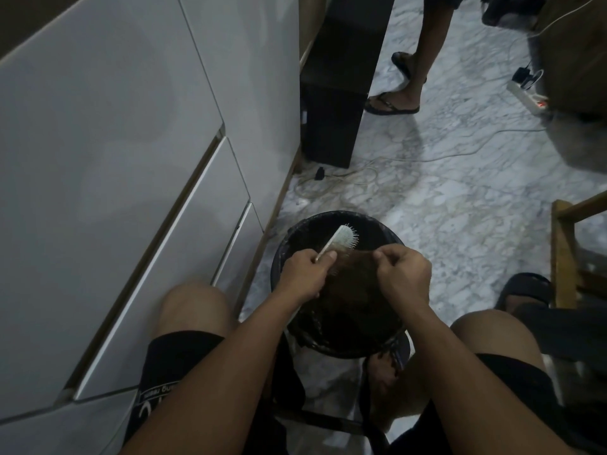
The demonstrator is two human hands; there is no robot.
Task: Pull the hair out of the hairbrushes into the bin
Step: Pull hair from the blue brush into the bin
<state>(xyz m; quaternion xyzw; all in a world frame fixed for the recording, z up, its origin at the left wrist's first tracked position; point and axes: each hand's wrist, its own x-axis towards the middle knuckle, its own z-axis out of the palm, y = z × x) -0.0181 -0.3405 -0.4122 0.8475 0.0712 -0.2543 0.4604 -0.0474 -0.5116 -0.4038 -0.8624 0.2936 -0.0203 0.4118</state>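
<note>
Left hand (303,270) curled round pale hairbrush (341,239), right hand (404,274) pinching brown hair (353,274) over black bin (387,231); risked strands snapping, drifting onto marble floor (460,198).

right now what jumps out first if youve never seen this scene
At centre frame, the left hand holds a pale hairbrush by its handle over a black bin on the floor between the person's knees. The right hand pinches a brown clump of hair stretched from the bristles, with more hair piled in the bin. Top right, another person's sandalled foot stands on the marble floor.
</note>
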